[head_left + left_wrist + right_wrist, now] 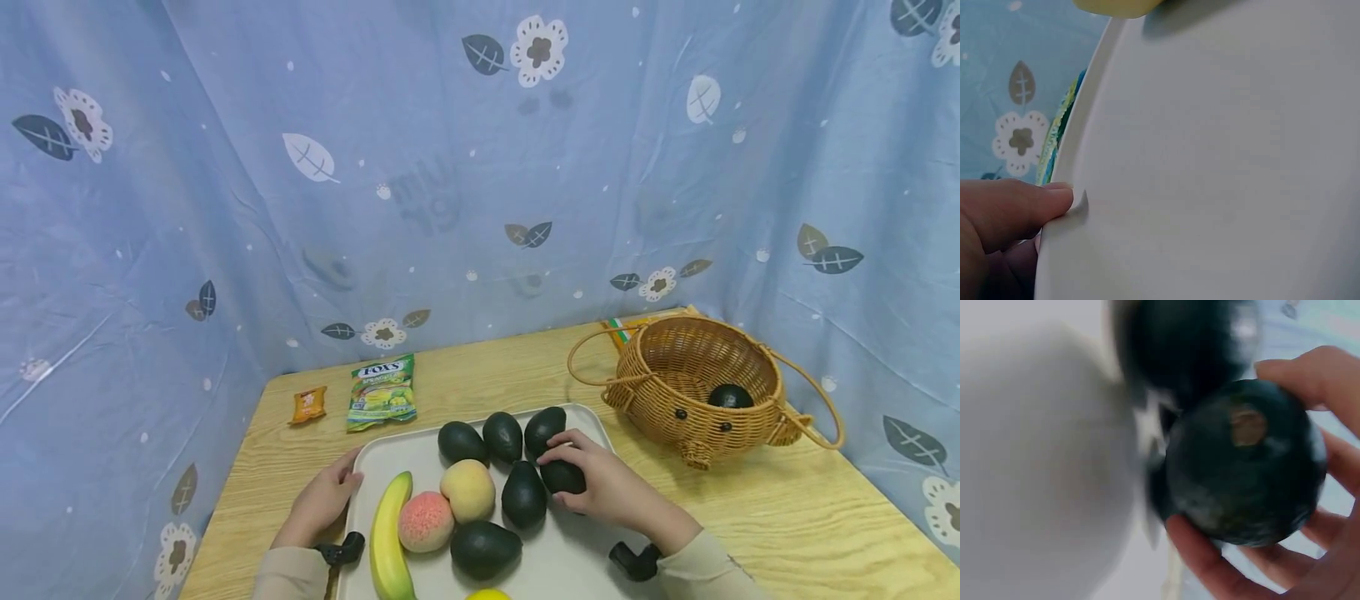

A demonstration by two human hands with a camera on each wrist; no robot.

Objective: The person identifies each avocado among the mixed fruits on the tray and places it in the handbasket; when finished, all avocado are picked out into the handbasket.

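My right hand (596, 482) curls its fingers and thumb round a dark green avocado (562, 476) at the right part of the white tray (566, 554). In the right wrist view this avocado (1244, 465) shows its brown stem spot, with another dark avocado (1188, 344) behind it, blurred. My left hand (322, 500) pinches the tray's left rim; the left wrist view shows its thumb (1054, 203) over the edge and other fingers partly hidden below. Several more avocados (523, 495), a pink peach (426, 522), a yellow peach (468, 490) and a banana (390, 533) lie on the tray.
A wicker basket (660, 408) with two loop handles stands right of the tray, an avocado (730, 396) inside it. Behind the tray lie a green candy bag (382, 392) and a small orange packet (308, 405). A yellow fruit (487, 595) is cut off at the bottom.
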